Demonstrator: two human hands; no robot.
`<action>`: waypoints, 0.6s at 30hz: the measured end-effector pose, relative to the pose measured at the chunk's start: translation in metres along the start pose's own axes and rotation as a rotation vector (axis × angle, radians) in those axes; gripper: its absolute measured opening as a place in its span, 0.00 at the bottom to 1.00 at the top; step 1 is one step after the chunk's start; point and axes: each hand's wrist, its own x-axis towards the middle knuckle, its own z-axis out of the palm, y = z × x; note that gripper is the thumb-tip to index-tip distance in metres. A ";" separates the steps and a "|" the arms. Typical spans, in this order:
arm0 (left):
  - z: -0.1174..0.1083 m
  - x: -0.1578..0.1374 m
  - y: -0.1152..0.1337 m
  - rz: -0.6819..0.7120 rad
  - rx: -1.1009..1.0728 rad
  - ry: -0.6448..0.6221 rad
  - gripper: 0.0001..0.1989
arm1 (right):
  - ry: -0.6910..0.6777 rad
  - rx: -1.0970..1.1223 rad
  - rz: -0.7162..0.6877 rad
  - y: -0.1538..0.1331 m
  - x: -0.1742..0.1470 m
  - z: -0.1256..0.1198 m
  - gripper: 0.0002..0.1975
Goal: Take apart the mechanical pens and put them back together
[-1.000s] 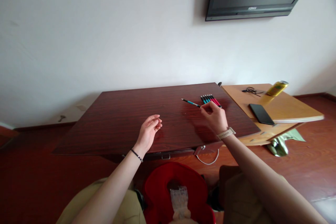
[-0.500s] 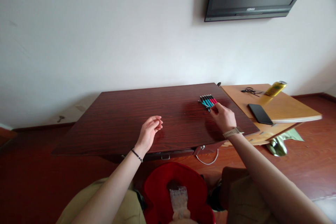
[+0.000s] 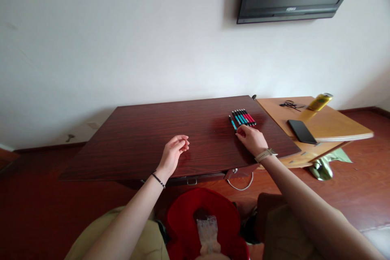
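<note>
Dark-red desk (image 3: 146,130), center frame. Right hand (image 3: 251,139), right of center: thumb and fingers pinched on near end of blue pen (image 3: 232,123), just left of blue-and-red pen row (image 3: 244,117). Left hand (image 3: 171,152), center: empty, fingers loosely curled. Phone (image 3: 301,131) far right.

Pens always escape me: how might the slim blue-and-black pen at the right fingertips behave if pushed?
The pen looks slender, so probably light; straight, so likely stiff. It may slide on the glossy reddish wooden table.
</note>
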 end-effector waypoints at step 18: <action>-0.001 -0.001 -0.001 0.006 0.016 0.003 0.11 | -0.011 -0.029 0.190 0.001 0.013 0.003 0.06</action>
